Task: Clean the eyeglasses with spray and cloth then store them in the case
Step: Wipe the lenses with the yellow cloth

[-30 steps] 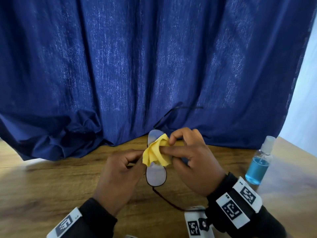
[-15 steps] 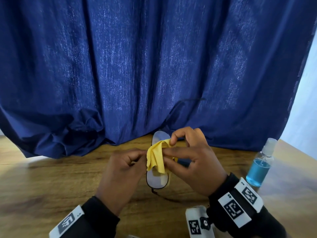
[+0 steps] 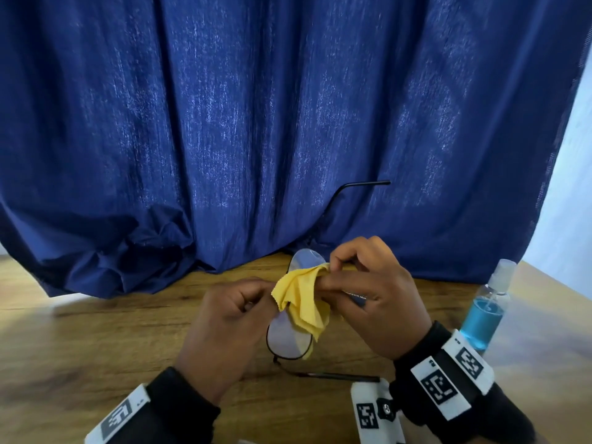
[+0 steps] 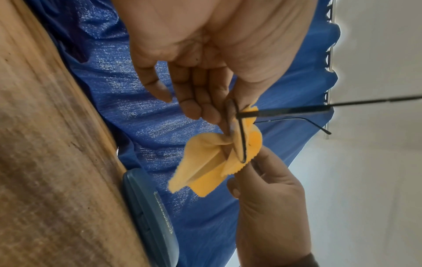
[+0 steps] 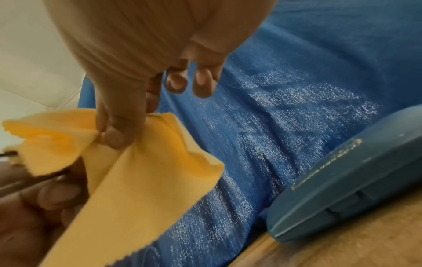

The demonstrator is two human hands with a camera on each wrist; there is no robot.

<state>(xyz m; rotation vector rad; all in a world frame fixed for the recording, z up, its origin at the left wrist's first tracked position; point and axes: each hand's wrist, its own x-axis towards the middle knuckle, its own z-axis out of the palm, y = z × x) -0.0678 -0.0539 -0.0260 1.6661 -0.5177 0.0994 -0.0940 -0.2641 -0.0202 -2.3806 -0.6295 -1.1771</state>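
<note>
Thin black-framed eyeglasses (image 3: pixel 290 338) are held on end above the wooden table (image 3: pixel 96 347), one lens up and one down, temples unfolded. My left hand (image 3: pixel 256 299) pinches the frame near its middle. A yellow cloth (image 3: pixel 304 302) is wrapped over the upper lens, pinched there by my right hand (image 3: pixel 333 274), and its loose end hangs over the lower lens. The left wrist view shows the frame (image 4: pixel 239 137) edge-on inside the cloth (image 4: pixel 200 171). In the right wrist view thumb and forefinger (image 5: pixel 118 130) squeeze the cloth (image 5: pixel 137 171). The blue case (image 5: pixel 342 180) lies shut on the table.
A clear spray bottle (image 3: pixel 487 312) with blue liquid stands at the right, close to my right wrist. A dark blue curtain (image 3: pixel 288 123) hangs behind and bunches on the table's far edge. The case (image 4: pixel 150 216) lies against the curtain.
My right hand has rubbed the cloth along the glasses toward the upper lens. More of the cloth now hangs over the lower lens. The lower temple has swung flatter, to the right.
</note>
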